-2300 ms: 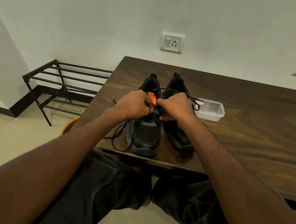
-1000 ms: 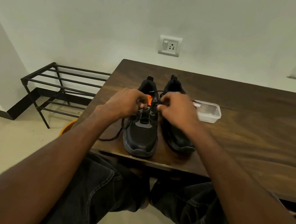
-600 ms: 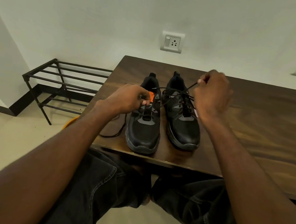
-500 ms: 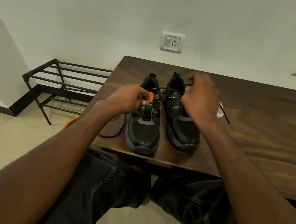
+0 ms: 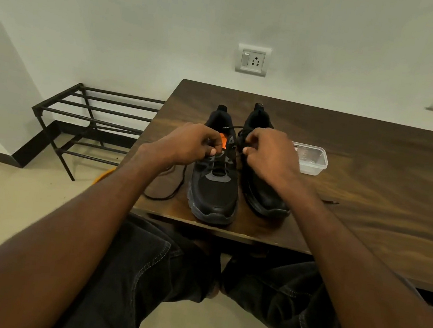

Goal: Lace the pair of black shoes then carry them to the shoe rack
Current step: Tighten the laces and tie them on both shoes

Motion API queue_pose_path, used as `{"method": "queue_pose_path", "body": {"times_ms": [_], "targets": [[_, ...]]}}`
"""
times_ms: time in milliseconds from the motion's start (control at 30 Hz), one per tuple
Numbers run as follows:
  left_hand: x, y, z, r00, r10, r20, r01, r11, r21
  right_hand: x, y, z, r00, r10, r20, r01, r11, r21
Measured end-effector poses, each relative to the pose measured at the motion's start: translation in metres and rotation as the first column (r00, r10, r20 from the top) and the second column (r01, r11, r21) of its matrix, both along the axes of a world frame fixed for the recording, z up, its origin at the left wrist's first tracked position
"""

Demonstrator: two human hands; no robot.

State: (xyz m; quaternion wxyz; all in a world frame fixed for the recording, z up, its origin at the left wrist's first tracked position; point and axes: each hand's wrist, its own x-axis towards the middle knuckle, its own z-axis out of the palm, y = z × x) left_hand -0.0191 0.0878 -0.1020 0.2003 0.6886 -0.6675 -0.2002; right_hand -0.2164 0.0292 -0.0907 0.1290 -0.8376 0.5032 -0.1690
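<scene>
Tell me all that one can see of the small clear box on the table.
The clear box is a small, shallow, rectangular container, apparently of see-through plastic, with rounded corners and a rim. Whether it has a lid cannot be told. It sits flat on the dark wooden table, right of the shoes, just behind the right hand, which hides its left end. Its contents are too blurred to tell. Nothing visibly touches it but the table.

Both hands, left hand [image 5: 187, 143] and right hand [image 5: 269, 154], pinch the lace [image 5: 231, 127] over the left black shoe [image 5: 213, 188] on the table [image 5: 376, 157].
</scene>
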Motion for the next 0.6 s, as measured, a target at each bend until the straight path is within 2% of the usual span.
{"method": "queue_pose_path", "body": {"times_ms": [167, 400, 600], "targets": [[0.002, 0.007, 0.001, 0.999, -0.008, -0.036, 0.009, 0.999, 0.045, 0.017, 0.005, -0.008, 0.988, 0.11, -0.107, -0.098, 0.989, 0.108], [0.004, 0.008, 0.003, 0.996, 0.031, -0.081, -0.026, 0.998, 0.059, 0.019, 0.002, -0.012, 0.984, 0.051, -0.173, -0.054, 0.999, -0.009], [-0.005, 0.004, 0.005, 0.995, 0.041, 0.091, -0.047, 0.997, 0.061, 0.022, 0.008, -0.002, 0.97, -0.001, -0.243, -0.006, 1.0, -0.028]]}}
